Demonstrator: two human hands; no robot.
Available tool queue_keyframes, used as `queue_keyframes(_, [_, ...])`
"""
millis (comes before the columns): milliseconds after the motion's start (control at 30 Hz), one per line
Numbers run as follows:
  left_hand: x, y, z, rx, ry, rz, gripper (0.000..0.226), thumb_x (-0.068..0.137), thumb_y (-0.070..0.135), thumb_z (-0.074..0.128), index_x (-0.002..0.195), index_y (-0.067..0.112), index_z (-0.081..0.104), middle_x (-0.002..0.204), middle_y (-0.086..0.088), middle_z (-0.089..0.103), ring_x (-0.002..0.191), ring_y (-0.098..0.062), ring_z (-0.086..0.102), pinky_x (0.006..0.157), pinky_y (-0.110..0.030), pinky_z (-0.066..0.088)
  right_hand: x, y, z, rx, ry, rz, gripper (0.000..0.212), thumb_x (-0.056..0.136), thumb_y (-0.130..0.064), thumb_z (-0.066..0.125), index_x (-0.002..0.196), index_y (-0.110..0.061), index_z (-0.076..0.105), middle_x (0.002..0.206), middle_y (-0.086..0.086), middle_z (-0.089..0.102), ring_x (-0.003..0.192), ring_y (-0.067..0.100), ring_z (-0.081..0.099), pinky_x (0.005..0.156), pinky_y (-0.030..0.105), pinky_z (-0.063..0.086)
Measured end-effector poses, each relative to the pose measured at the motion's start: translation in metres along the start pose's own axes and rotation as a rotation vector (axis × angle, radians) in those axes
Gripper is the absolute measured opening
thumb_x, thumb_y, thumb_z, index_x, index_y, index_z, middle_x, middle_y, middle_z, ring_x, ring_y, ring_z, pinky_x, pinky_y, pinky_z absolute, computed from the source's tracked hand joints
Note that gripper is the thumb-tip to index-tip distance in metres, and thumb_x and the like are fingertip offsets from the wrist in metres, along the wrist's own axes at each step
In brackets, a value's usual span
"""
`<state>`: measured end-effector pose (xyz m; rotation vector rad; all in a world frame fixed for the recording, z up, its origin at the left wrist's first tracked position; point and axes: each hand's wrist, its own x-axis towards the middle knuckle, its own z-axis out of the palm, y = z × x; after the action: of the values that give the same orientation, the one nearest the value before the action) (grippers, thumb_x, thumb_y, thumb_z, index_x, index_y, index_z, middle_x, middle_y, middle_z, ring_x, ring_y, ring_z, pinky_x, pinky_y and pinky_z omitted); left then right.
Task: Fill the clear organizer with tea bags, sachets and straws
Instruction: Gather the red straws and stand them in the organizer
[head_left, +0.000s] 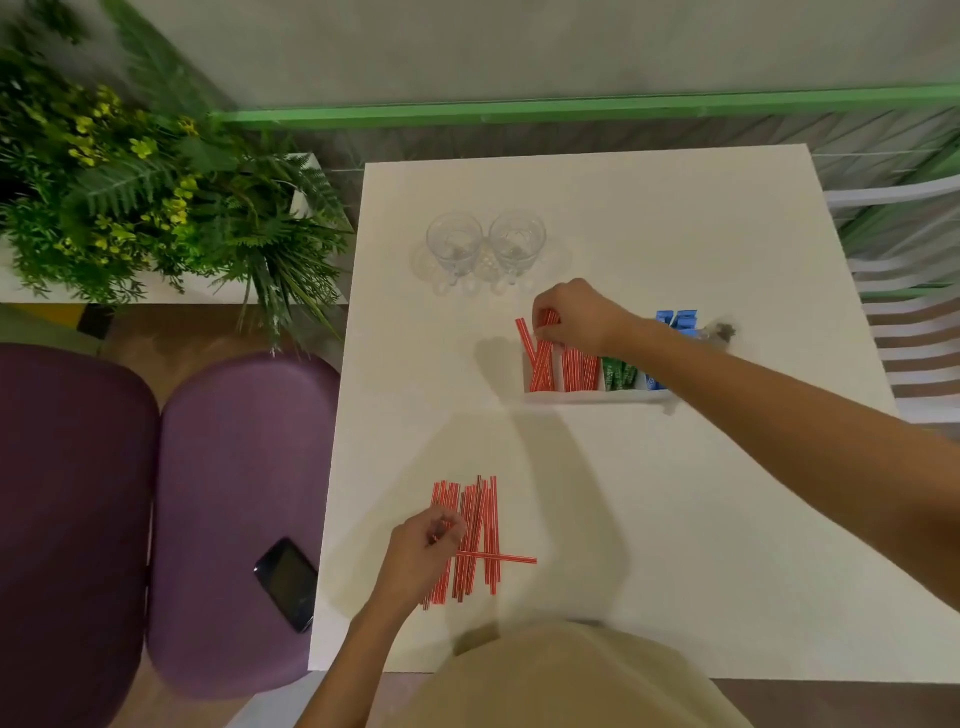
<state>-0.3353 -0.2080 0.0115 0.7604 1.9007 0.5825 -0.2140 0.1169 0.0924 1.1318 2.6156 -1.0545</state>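
right of centre on the white table (649, 519): clear organizer (597, 396), low and see-through, split into compartments set side by side. in the two left compartments, standing straws (543, 364), red with thin white stripes, some leaning and crossed. next on the right, green sachets (618, 375) upright; then blue sachets (675, 319), partly hidden behind the forearm.

right hand (576, 317) over the leftmost compartment, fingers curled round the tops of the standing straws. near the front edge of the table, well apart from the organizer, loose straws (480, 535) of the same red stripe, mostly parallel, one lying crosswise over the rest. left hand (423, 545) at the left side of that heap, fingertips pinched on a straw or two; count unclear.

behind the organizer, two glass cups (454, 244) side by side. at the organizer's far right end, small dark thing (724, 330), too blurred to name. left of the table, purple seat (234, 493) with a black phone (288, 582) flat on it; further back, leafy plants (130, 182) with yellow flowers. at the right edge, white slatted chair (914, 322).
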Motion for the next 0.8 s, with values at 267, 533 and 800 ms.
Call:
queue_keyframes(267, [0.002, -0.009, 0.008, 0.000, -0.008, -0.041, 0.010, 0.094, 0.025, 0.061, 0.090, 0.033, 0.066, 0.087, 0.007, 0.071, 0.077, -0.012, 0.067, 0.066, -0.018, 0.054, 0.012, -0.006, 0.033, -0.129, -0.089, 0.003, 0.009, 0.093, -0.013, 0.059, 0.095, -0.005, 0.064, 0.084, 0.005, 0.059, 0.056, 0.012, 0.056, 0.055, 0.022, 0.046])
queue_keyframes(533, [0.005, -0.008, 0.007, 0.034, 0.003, -0.020, 0.014, 0.093, 0.022, 0.063, 0.088, 0.036, 0.064, 0.091, 0.010, 0.070, 0.083, -0.009, 0.066, 0.070, -0.014, 0.050, 0.007, -0.011, 0.019, -0.214, -0.074, 0.024, 0.027, 0.093, -0.020, 0.058, 0.116, -0.005, 0.054, 0.090, 0.010, 0.055, 0.074, 0.026, 0.059, 0.057, 0.031, 0.045])
queue_keyframes(800, [0.004, -0.017, 0.003, 0.261, 0.207, 0.031, 0.020, 0.089, 0.024, 0.065, 0.108, 0.028, 0.062, 0.092, 0.016, 0.061, 0.077, -0.003, 0.061, 0.071, -0.022, 0.056, -0.006, -0.018, 0.001, -0.178, 0.090, 0.014, 0.044, 0.093, -0.021, 0.055, 0.134, -0.012, 0.044, 0.113, 0.012, 0.057, 0.093, 0.026, 0.058, 0.084, 0.039, 0.051])
